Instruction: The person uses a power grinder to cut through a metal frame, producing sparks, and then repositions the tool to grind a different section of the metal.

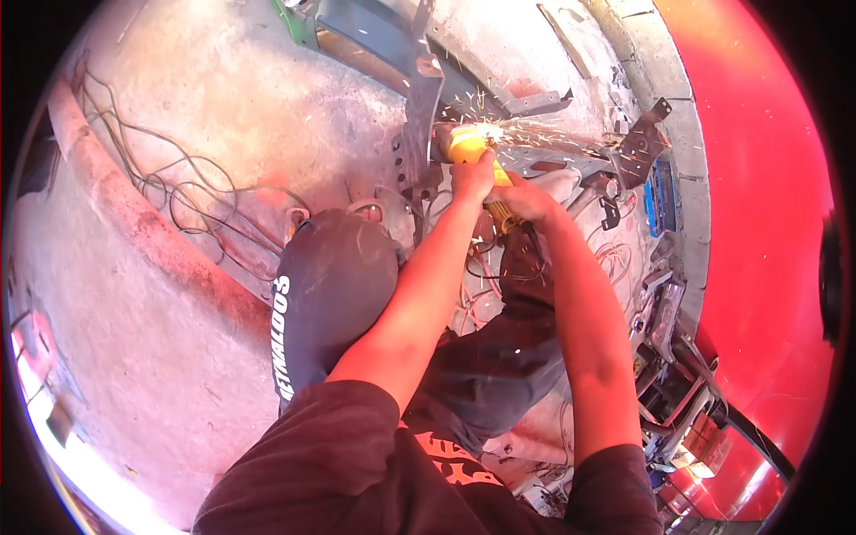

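A yellow angle grinder [466,147] is held in both hands, its head pointing away from me against dark metal. My left hand [473,180] wraps round the body just behind the head. Further back, my right hand [526,200] is closed round the rear handle part. Bright sparks [522,135] spray mostly to the right from the grinder's head, and the glare hides the disc and the exact contact spot. Close to the left of the head stands a dark metal plate [419,120] with holes along it.
Black cables [183,185] lie looped on the concrete floor beside a long rounded pipe-like bar [143,209]. A dark metal beam [366,34] is at the top. Scrap metal [664,316] and a blue object [660,198] line the right, before a large red surface [758,178].
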Demonstrator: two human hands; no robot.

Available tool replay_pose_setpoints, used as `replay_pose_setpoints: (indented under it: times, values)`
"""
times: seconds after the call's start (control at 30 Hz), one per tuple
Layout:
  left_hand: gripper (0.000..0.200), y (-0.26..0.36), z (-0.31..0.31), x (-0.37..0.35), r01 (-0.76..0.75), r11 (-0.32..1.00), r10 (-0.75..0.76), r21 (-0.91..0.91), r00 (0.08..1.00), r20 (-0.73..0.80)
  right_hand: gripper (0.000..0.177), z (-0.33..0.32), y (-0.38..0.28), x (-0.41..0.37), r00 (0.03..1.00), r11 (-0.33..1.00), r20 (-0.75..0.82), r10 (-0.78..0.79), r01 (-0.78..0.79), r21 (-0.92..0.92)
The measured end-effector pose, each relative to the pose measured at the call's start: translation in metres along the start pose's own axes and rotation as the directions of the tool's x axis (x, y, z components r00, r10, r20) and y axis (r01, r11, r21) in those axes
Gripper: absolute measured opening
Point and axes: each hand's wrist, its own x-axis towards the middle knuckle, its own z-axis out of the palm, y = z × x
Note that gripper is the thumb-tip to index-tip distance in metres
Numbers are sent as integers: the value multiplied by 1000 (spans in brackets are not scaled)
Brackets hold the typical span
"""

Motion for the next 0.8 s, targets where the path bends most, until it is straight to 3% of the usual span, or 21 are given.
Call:
replay_pose_setpoints:
  times: [0.03, 0.13, 0.23, 0.33, 0.43, 0.53, 0.63, 0.8]
  values:
    - [105, 1, -2, -1, 16, 1000, -16, 14, 1000, 4, 55, 2, 4, 3, 999, 1000, -33, -16, 15, -18]
    - [97, 3, 1, 11, -16, 999, 16, -31, 1000, -7, 54, 1, -16, -3, 998, 999, 58, -3, 0, 39]
    - [86, 7, 1, 9, -9, 969, 11, -247, 1000, 7, 51, 2, -28, -3, 997, 997, 19, 71, -71, 36]
    - [53, 8, -2, -2, 86, 868, -7, -489, 987, 161, 51, -3, -29, 4, 992, 993, 63, 106, -109, 42]
    - [50, 20, -7, -23, 136, 833, -1, -536, 970, 244, 48, -11, -31, 9, 983, 989, 136, 126, -135, 59]
    - [50, 17, -5, -8, 86, 851, 7, -518, 985, 175, 60, -11, -43, 4, 986, 991, 113, 124, -128, 28]
    - [48, 23, -11, -11, 113, 791, 7, -601, 981, 193, 79, -4, -29, 24, 993, 994, -73, 94, -97, -41]
    - [51, 35, -21, -17, 84, 831, 9, -549, 987, 163, 113, -9, -63, -1, 986, 949, 46, 158, -139, -282]
